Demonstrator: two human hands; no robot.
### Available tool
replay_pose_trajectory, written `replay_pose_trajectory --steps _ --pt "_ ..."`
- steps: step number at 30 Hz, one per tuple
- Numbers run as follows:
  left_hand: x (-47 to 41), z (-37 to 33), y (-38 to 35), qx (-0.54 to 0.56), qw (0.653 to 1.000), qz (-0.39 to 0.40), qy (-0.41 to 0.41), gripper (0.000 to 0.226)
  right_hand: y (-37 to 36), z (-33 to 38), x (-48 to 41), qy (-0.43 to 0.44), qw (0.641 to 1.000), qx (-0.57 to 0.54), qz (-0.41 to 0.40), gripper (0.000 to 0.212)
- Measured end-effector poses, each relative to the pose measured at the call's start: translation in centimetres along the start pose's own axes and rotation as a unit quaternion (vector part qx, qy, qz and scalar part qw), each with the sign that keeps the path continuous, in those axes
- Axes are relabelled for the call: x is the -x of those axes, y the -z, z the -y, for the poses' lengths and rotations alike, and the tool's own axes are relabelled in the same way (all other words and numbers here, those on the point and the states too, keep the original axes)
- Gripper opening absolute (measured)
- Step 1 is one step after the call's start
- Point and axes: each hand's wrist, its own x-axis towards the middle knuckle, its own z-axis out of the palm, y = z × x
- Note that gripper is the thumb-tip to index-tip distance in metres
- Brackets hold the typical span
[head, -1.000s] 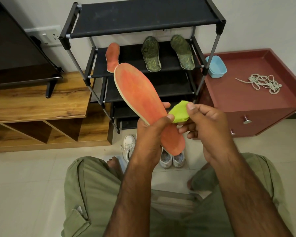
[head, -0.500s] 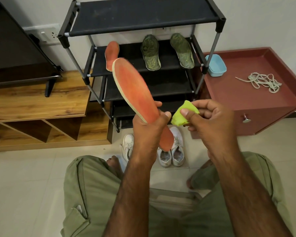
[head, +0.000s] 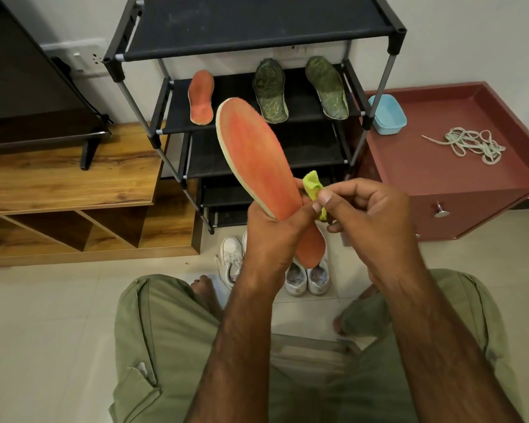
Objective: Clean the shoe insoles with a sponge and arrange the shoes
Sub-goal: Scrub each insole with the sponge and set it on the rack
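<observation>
Grips the orange insole (head: 257,166) in the left hand (head: 272,236), fingers and thumb curled round its narrow waist, toe end slanting up toward 11 o'clock, heel poking out below toward 5 o'clock. Pinches a small yellow-green sponge (head: 312,186) in the right hand (head: 373,221), thumb and curled fingers closed on it, right at the insole's 3 o'clock edge. Touching or only just beside it: hard to tell.

Looks light, thin and bendy, probably foam under a fabric face, pale along the rim. Judged likely to flop at the long unsupported toe under a firm rub. Better to back that stretch with the left fingers, or to shift the grip toward 11 o'clock, before scrubbing there. Unlikely to crack or slide out, given the rough-looking face. Best to hold the soft sponge lightly and wipe with a broad side.

Farther off, at 12 o'clock, on the second shelf of the black shoe rack (head: 257,22): a second orange insole (head: 200,100) and two green insoles (head: 271,91) lying flat. Below the hands, at 6 o'clock on the floor: white shoes (head: 307,277), partly hidden. At 2 o'clock, on the red cabinet (head: 425,166): a blue tub (head: 387,114) and loose laces (head: 471,145).
</observation>
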Motion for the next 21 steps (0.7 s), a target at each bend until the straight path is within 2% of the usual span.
replay_pose_trajectory --steps 3,8,14,18,21 --pt "0.1 -0.1 0.1 0.014 1.0 0.016 -0.008 0.03 0.1 -0.1 0.0 -0.007 1.0 -0.002 -0.016 0.003" --pt "0.2 -0.2 -0.1 -0.004 1.0 0.014 -0.016 0.031 0.4 -0.3 -0.1 -0.022 1.0 0.017 0.014 0.009" --pt "0.0 0.0 0.1 -0.003 0.999 -0.048 -0.012 0.025 0.4 -0.6 -0.3 -0.055 0.998 -0.004 -0.008 0.014" --pt "-0.2 -0.1 0.4 0.06 0.995 -0.077 0.029 0.025 1.1 -0.8 -0.8 -0.058 0.997 -0.031 -0.05 0.008" --pt "-0.3 -0.1 0.2 0.07 0.994 -0.069 0.048 0.026 1.0 -0.6 -0.6 -0.059 0.997 -0.046 -0.03 0.009"
